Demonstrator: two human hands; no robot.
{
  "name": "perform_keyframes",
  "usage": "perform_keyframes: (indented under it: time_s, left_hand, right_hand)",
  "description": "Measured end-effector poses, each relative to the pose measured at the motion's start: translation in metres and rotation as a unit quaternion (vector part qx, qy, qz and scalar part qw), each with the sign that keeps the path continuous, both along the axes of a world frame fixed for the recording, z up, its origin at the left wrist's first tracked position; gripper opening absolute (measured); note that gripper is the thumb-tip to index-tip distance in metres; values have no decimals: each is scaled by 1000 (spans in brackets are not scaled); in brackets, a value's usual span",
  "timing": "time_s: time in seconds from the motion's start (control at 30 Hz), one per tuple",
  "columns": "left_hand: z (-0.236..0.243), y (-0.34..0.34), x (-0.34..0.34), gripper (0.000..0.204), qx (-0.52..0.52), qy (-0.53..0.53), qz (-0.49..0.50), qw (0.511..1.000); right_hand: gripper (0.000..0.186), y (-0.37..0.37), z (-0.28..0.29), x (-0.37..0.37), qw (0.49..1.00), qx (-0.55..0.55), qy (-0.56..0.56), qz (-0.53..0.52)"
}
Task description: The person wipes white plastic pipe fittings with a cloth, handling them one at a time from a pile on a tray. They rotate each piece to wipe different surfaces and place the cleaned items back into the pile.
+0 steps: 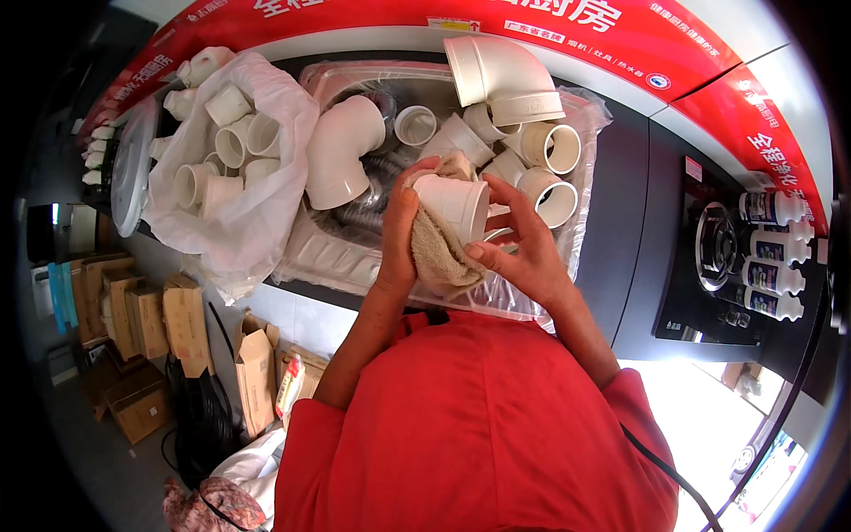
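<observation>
I hold a white plastic pipe fitting (452, 202) upright over the sink in a beige cloth (436, 255). My left hand (399, 230) is closed on the cloth and fitting at the left side. My right hand (527, 244) has its thumb and fingers on the fitting's right end. Around them, a plastic-wrapped steel sink (324, 257) holds white elbows (341, 155), several short pipe fittings (545, 146) and silver flexible hose (377, 177). To the left, a white bag (275, 204) is full of similar fittings.
A dark counter (603, 204) runs under everything, against red signboards (620, 62). At right stand a black gas hob (674, 319) and several white bottles (771, 275). Cardboard boxes (177, 324) and black cable (195, 417) lie on the floor at lower left.
</observation>
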State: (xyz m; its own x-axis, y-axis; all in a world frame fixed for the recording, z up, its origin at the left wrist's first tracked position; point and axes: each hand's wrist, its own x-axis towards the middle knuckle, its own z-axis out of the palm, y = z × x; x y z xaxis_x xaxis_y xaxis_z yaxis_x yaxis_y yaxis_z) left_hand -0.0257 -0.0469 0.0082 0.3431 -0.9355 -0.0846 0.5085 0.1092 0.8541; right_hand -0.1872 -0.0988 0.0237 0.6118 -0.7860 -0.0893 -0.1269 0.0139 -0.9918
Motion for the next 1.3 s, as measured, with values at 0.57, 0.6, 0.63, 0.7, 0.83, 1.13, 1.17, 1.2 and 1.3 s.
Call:
perform_keyframes:
  time_s: [0.57, 0.6, 0.63, 0.7, 0.83, 1.13, 1.17, 1.2, 1.3]
  left_hand:
    - [-31, 8, 13, 35, -141, -455, 34, 879]
    - [-35, 9, 16, 38, -122, -409, 33, 904]
    - [-46, 10, 16, 46, -39, -128, -14, 991]
    - [-52, 10, 15, 51, -15, -55, -24, 998]
    - [-26, 9, 0, 42, -60, -167, -66, 982]
    - [-15, 15, 1, 41, 22, 45, -68, 996]
    - [-8, 13, 3, 39, 58, 204, -69, 975]
    - [2, 10, 3, 36, 91, 357, -67, 927]
    - [6, 5, 2, 32, 115, 264, -34, 957]
  right_hand:
    - [85, -15, 14, -12, 959, -278, -14, 59]
    - [85, -14, 9, -11, 970, -231, -65, 37]
    - [85, -12, 4, -9, 976, -183, -115, 15]
    - [88, -10, 3, -6, 977, -91, -191, -15]
    - [90, -9, -12, 0, 959, -14, -282, -28]
    - [90, -1, -17, 2, 989, -130, -67, 7]
    - [90, -3, -13, 0, 985, -165, -50, 9]
    - [90, -4, -7, -1, 979, -199, -36, 11]
    - [97, -8, 10, -2, 973, -225, -43, 4]
